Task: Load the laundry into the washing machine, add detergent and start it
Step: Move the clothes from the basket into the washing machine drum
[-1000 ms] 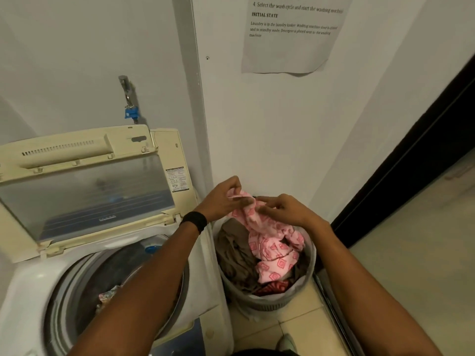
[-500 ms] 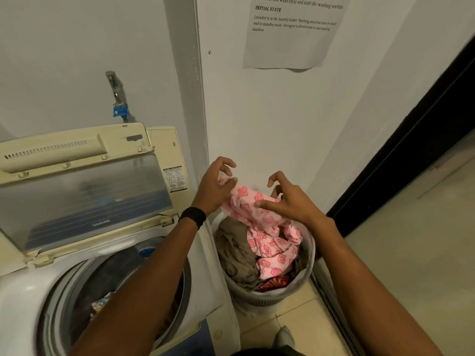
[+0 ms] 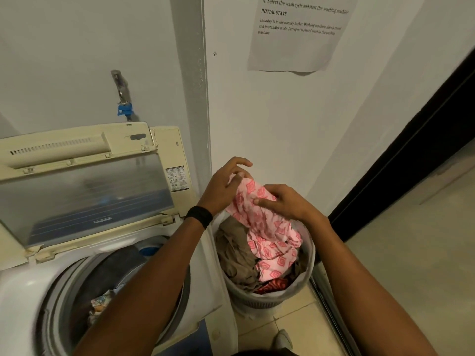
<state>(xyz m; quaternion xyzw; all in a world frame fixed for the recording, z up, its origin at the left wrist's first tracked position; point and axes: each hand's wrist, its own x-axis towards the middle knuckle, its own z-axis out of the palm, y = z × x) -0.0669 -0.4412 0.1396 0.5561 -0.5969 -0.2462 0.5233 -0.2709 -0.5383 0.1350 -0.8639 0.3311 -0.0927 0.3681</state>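
A top-loading washing machine point(image 3: 23, 286) stands at the left with its lid point(image 3: 84, 191) propped up. Some clothes point(image 3: 99, 305) lie in its drum. To its right sits a grey laundry basket point(image 3: 267, 303) holding a brown garment point(image 3: 237, 258), a red item point(image 3: 272, 286) and a pink patterned cloth point(image 3: 267, 242). My left hand point(image 3: 223, 187) and my right hand point(image 3: 285, 201) both grip the cloth's upper end above the basket; the rest of it hangs down into the basket.
A tap point(image 3: 120, 93) with a blue fitting juts from the wall behind the machine. A printed sheet point(image 3: 298, 34) hangs on the wall above the basket. A dark doorway point(image 3: 411, 155) opens at the right. Tiled floor point(image 3: 421, 253) lies beyond it.
Both hands have regripped the pink cloth: half a second ago the fingers were spread, now they pinch its upper end. The cloth stays over the basket.
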